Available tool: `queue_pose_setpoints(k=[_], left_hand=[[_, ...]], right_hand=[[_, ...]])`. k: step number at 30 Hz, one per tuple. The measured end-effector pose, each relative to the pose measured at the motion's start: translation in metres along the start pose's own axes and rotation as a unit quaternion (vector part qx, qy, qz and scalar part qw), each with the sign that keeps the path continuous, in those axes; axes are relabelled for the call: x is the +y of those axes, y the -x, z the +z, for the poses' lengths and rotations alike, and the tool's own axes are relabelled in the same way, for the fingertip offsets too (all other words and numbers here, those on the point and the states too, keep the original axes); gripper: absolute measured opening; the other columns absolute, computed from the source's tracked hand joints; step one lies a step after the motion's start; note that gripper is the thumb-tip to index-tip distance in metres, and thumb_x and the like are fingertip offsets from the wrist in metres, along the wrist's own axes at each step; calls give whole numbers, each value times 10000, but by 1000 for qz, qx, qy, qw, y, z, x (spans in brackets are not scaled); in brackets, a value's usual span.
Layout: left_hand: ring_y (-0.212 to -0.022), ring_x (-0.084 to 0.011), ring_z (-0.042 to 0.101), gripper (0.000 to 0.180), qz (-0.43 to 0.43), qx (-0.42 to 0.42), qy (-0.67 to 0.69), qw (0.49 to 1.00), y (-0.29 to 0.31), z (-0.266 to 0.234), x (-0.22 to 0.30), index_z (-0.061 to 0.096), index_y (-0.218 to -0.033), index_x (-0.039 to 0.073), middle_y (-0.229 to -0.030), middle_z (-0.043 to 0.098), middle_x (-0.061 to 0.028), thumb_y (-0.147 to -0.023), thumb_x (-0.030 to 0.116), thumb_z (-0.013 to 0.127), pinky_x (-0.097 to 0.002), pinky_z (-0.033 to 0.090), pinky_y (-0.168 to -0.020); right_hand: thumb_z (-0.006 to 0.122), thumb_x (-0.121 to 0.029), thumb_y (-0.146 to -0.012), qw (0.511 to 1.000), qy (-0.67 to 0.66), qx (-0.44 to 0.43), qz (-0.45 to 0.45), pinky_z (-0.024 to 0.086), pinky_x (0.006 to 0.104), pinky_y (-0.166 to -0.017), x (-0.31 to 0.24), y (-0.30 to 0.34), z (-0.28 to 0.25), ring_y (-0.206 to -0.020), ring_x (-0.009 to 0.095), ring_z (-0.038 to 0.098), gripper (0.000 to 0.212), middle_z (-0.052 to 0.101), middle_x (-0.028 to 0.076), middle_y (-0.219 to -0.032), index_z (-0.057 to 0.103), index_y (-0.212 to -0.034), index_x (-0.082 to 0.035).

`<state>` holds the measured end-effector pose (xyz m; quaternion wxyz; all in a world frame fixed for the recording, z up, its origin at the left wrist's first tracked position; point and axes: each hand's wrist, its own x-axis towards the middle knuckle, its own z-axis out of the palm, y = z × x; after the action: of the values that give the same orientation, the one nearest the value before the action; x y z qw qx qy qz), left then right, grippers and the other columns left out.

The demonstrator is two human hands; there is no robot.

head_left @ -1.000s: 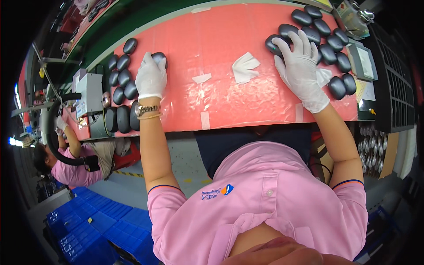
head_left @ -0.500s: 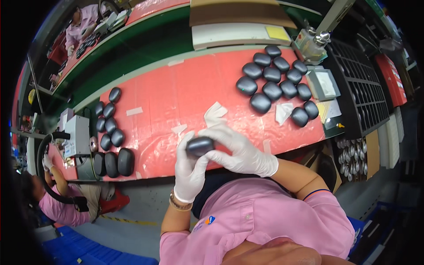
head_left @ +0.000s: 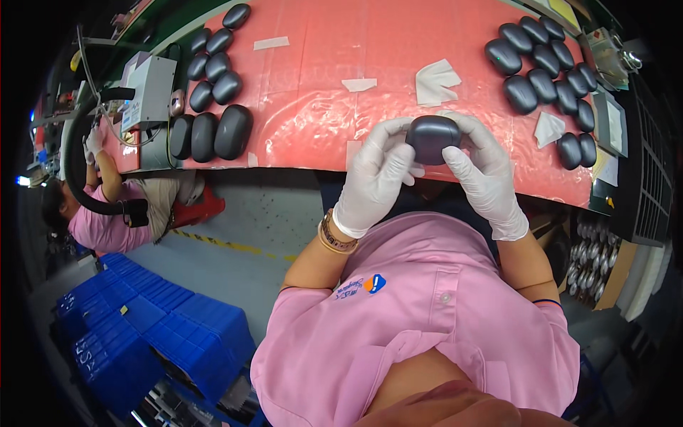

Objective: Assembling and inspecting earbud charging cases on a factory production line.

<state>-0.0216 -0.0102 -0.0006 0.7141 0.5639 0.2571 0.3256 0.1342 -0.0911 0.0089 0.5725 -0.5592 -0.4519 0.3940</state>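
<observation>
Head camera looks steeply down, close over the red worktable.

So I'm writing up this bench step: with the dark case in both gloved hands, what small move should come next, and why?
Probably turn the dark oval case over in the fingers to check its other faces. Left hand and right hand pinch it from either side above the red mat's near edge, clear of both rows of cases, so it isn't set down.

I see a long workbench topped with a glossy red-orange mat. On its left lie two rows of dark, smooth oval plastic cases. At the right sits another cluster of the same dark oval cases. Crumpled white wipes and white tape strips lie between them.
</observation>
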Motion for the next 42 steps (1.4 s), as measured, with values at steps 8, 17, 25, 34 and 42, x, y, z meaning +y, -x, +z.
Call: queue_pose_setpoints(k=[8, 17, 25, 34, 42], left_hand=[[-628, -108, 603, 365, -169, -117, 187, 961, -1, -17, 5, 503, -1101, -20, -872, 641, -114, -960, 316, 497, -197, 474, -494], [-780, -161, 622, 284, -193, -134, 147, 961, 2, -4, -3, 433, -1101, -26, -936, 601, -132, -879, 59, 588, -271, 517, -677], [-759, -167, 616, 287, -137, -137, 119, 974, 10, -6, -5, 415, -1129, 19, -963, 592, -113, -899, 66, 582, -271, 518, -679], [-1050, -219, 573, 780, -90, -206, 190, 956, 31, -26, -3, 15, -1430, 89, -1206, 498, -168, -877, -39, 550, -329, 483, -858], [-865, -250, 658, 763, -101, -192, 97, 971, 97, -226, 1, 229, -1369, 239, -1183, 535, -288, -798, -31, 656, -359, 543, -705]], right_hand=[[621, -168, -862, 977, 122, -67, -164, 417, 334, -907, -15, -3, -12, -1017, 237, 538, 417, 549, 125, -1107, 534, -1242, -19], [446, -212, -955, 999, 8, 35, 5, 417, 285, -875, 2, 5, 0, -930, 144, 533, 266, 548, 61, -1035, 548, -1077, 1], [540, -86, -832, 902, 340, -34, -264, 395, 371, -866, -13, -6, -5, -982, 284, 470, 288, 463, 150, -1042, 482, -1108, -32], [402, -242, -996, 986, 162, 29, -2, 462, 284, -601, -21, -19, 34, -612, 145, 575, 267, 582, 55, -674, 540, -1044, -19], [419, -148, -966, 956, 268, -50, -109, 470, 283, -684, -4, -34, 43, -756, 171, 596, 262, 621, 91, -856, 557, -1118, 15]])
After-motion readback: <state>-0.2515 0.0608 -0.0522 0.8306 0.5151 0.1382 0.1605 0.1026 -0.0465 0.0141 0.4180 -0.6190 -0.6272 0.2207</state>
